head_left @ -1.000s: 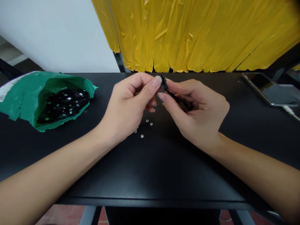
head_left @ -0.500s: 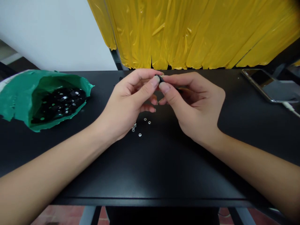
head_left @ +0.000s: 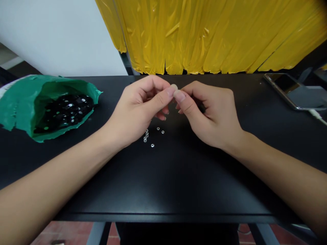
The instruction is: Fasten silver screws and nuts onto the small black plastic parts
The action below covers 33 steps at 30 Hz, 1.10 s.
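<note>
The step in hand looks like close fingertip work on something small, done in the air above the black, smooth-topped table (head_left: 178, 190). At the upper centre of the frame, the left hand (head_left: 139, 109) and the right hand (head_left: 212, 114) meet at their thumb tips, each with thumb and forefinger drawn near together. The fingers hide whatever lies between them, so I cannot tell whether either hand is clamped on a piece.

Just below the left hand, near the middle of the frame, several tiny, silvery, ring-shaped pieces (head_left: 152, 145) lie loose on the table; neither hand touches them. At the left of the frame, an open green plastic bag (head_left: 19, 102) lies with its mouth facing right, holding a heap of glossy black pieces with pale round spots (head_left: 66, 112).

As a judgement, the next move calls for a steady, light pinch, with both sets of fingertips kept aligned.
</note>
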Each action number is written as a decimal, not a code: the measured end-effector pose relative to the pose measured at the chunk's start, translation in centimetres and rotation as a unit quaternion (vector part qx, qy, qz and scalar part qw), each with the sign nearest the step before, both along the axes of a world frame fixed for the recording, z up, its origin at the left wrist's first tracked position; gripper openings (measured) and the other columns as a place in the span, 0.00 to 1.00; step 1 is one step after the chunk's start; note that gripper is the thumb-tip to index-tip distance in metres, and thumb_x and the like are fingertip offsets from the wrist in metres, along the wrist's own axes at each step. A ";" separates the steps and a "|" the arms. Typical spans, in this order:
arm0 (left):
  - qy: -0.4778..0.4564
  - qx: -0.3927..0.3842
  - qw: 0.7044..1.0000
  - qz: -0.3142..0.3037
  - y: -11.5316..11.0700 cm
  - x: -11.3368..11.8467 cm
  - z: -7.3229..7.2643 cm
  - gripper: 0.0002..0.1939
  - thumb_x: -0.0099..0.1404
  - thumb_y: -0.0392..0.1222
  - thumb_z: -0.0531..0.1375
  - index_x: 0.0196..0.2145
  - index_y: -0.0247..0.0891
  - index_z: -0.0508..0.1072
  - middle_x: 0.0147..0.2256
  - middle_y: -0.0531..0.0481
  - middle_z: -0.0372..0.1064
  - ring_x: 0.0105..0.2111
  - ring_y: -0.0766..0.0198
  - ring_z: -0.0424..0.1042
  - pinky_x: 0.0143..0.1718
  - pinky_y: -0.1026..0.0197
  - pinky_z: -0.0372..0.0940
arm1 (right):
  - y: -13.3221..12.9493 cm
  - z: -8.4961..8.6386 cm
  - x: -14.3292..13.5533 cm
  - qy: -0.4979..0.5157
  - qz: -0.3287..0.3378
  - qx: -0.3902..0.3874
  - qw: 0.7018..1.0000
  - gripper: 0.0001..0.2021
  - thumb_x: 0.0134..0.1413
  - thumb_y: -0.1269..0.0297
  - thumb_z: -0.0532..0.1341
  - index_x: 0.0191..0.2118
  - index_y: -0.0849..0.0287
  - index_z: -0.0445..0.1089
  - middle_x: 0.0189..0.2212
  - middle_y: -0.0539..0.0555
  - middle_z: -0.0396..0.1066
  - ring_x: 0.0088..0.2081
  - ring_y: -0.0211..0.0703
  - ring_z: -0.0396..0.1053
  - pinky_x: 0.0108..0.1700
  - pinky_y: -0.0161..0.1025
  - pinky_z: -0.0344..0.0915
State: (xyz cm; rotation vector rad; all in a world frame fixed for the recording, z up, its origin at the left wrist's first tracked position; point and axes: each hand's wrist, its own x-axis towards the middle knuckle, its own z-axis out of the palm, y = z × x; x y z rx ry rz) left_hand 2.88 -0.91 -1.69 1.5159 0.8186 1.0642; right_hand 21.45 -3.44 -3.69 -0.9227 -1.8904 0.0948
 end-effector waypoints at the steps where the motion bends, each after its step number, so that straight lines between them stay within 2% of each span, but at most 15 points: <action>1: 0.007 0.001 1.000 -0.006 0.0 -0.1 0.0 0.12 0.65 0.49 0.72 0.32 0.40 0.77 0.31 0.53 0.74 0.28 0.69 0.72 0.30 0.65 0.70 | 0.0 0.1 0.1 -0.002 0.007 -0.008 1.000 0.21 0.75 0.50 0.56 0.31 0.55 0.71 0.25 0.48 0.75 0.27 0.38 0.72 0.31 0.39 0.65; 4: 0.008 0.006 1.000 -0.012 0.0 -0.2 0.1 0.12 0.65 0.49 0.71 0.31 0.41 0.76 0.31 0.54 0.75 0.28 0.68 0.73 0.30 0.64 0.70 | 0.0 0.2 0.3 -0.012 0.026 -0.035 0.999 0.21 0.76 0.49 0.54 0.33 0.55 0.72 0.27 0.48 0.75 0.28 0.38 0.73 0.32 0.38 0.66; 10: 0.014 0.041 0.999 -0.021 0.0 -0.3 0.1 0.13 0.67 0.51 0.70 0.32 0.41 0.75 0.31 0.54 0.73 0.29 0.68 0.73 0.32 0.64 0.71 | 0.0 0.3 0.7 0.013 0.059 -0.070 0.996 0.15 0.76 0.58 0.57 0.36 0.55 0.75 0.28 0.46 0.75 0.28 0.36 0.72 0.34 0.37 0.66; 14: 0.008 0.063 0.998 -0.028 0.0 -0.3 -0.1 0.09 0.70 0.47 0.67 0.34 0.42 0.76 0.31 0.54 0.73 0.28 0.68 0.72 0.31 0.64 0.70 | -0.1 0.4 0.7 0.042 0.068 -0.063 0.995 0.18 0.72 0.50 0.60 0.35 0.56 0.77 0.27 0.48 0.75 0.28 0.38 0.71 0.32 0.37 0.64; 18: -0.005 0.029 0.999 -0.032 -0.2 -0.2 0.1 0.06 0.72 0.45 0.65 0.38 0.42 0.79 0.33 0.53 0.74 0.29 0.68 0.72 0.31 0.65 0.70 | 0.0 0.4 0.6 0.064 0.079 -0.065 0.993 0.18 0.70 0.49 0.62 0.35 0.57 0.78 0.27 0.49 0.75 0.28 0.37 0.71 0.31 0.37 0.63; 21: -0.017 -0.010 0.999 -0.027 -0.2 -0.1 0.3 0.07 0.71 0.45 0.66 0.38 0.40 0.80 0.35 0.51 0.74 0.28 0.68 0.72 0.31 0.65 0.70 | 0.3 0.3 0.8 0.067 0.074 -0.069 0.993 0.17 0.69 0.49 0.63 0.36 0.57 0.77 0.28 0.49 0.76 0.28 0.38 0.72 0.32 0.38 0.64; 24: -0.025 -0.036 0.999 -0.013 -0.1 -0.1 0.5 0.08 0.71 0.45 0.65 0.37 0.39 0.80 0.35 0.49 0.74 0.28 0.68 0.72 0.30 0.65 0.70 | 0.5 0.3 1.0 0.032 0.060 -0.053 0.996 0.19 0.71 0.48 0.61 0.35 0.57 0.77 0.28 0.50 0.76 0.27 0.39 0.71 0.32 0.39 0.64; 28: 0.003 -0.058 0.998 -0.017 0.2 -0.3 0.6 0.10 0.71 0.44 0.65 0.34 0.37 0.79 0.32 0.50 0.73 0.27 0.69 0.72 0.28 0.67 0.70 | 0.8 0.2 1.5 -0.069 0.037 -0.006 0.997 0.21 0.74 0.50 0.57 0.33 0.57 0.75 0.26 0.50 0.73 0.27 0.39 0.69 0.33 0.40 0.60; 33: 0.079 -0.069 0.994 0.007 0.8 -0.7 0.5 0.08 0.65 0.42 0.70 0.31 0.37 0.77 0.32 0.51 0.73 0.28 0.69 0.73 0.28 0.69 0.71 | 1.1 0.0 2.3 -0.203 -0.020 0.015 0.979 0.16 0.75 0.55 0.56 0.39 0.56 0.75 0.32 0.52 0.75 0.32 0.42 0.70 0.34 0.41 0.59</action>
